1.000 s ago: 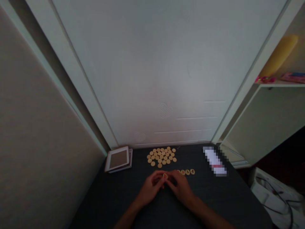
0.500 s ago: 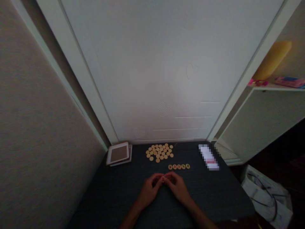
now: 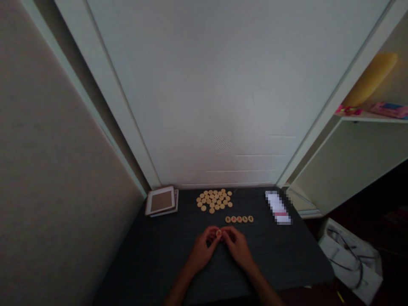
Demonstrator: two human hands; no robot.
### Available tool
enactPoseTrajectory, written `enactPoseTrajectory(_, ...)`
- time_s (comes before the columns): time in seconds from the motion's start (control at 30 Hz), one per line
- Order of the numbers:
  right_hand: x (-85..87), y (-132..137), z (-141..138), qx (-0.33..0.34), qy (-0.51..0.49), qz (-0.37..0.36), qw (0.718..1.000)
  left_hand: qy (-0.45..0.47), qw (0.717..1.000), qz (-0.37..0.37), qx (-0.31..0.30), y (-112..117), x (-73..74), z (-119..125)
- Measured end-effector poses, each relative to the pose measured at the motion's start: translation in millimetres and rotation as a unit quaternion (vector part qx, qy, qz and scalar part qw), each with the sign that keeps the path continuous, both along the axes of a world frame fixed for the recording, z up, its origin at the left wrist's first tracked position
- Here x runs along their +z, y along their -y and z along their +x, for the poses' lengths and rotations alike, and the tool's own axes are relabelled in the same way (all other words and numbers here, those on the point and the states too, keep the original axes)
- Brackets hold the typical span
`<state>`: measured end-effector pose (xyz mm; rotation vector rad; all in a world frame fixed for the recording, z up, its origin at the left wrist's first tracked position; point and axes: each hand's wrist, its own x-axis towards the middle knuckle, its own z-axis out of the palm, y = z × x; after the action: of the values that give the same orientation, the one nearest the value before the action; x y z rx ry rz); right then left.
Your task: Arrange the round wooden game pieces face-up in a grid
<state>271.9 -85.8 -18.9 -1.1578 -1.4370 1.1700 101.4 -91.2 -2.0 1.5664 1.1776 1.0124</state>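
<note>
Between my fingertips, above the dark table, a small round wooden Chinese chess piece [image 3: 219,233] shows a reddish mark on its face. My left hand [image 3: 202,247] pinches it from the left. My right hand [image 3: 237,246] closes on its right edge, fingers curled. Just beyond my right hand, several like pieces [image 3: 239,219] form a straight row, marked faces up, some red and some dark. Farther back lies a loose cluster of plain-faced wooden pieces [image 3: 214,199]; no marks show on them.
Stacked frame-like flat items [image 3: 161,201] sit at the table's back left. A blurred-out white object [image 3: 277,207] lies at the right. The dark table [image 3: 153,255] meets a white panel [image 3: 204,106] behind. A white bag [image 3: 350,259] stands on the floor at right.
The piece between my hands has turned so its marked face shows; before, it was mostly hidden by my fingers. The view has shifted slightly. The row and cluster look the same.
</note>
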Motion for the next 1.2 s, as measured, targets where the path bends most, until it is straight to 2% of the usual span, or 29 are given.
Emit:
enactPoseTrajectory(0.17,1.2,-0.2,-1.1,0.009,0.008,0.000,1.000,-0.020,1.000,-0.005,0.003,0.1,1.6,-0.7)
enactPoseTrajectory(0.6,-2.6,0.3,-8.9,-0.052,0.018,-0.029,0.998,-0.085,0.996,0.018,0.006,-1.3,-3.3,-2.4)
enactPoseTrajectory(0.8,-2.8,-2.1,-5.4,-0.033,0.005,-0.041,0.999,-0.075,0.997,0.018,0.019,0.9,-0.4,-2.2)
enactPoseTrajectory(1.03,-0.1,-2.7,-2.7,-0.002,-0.018,-0.051,0.999,-0.063,0.998,0.010,-0.003,-0.2,3.5,-1.9)
enactPoseTrajectory(1.2,0.3,-2.4,-4.2,-0.013,-0.017,-0.049,0.999,-0.071,0.997,0.007,0.002,-1.3,1.4,-2.9)
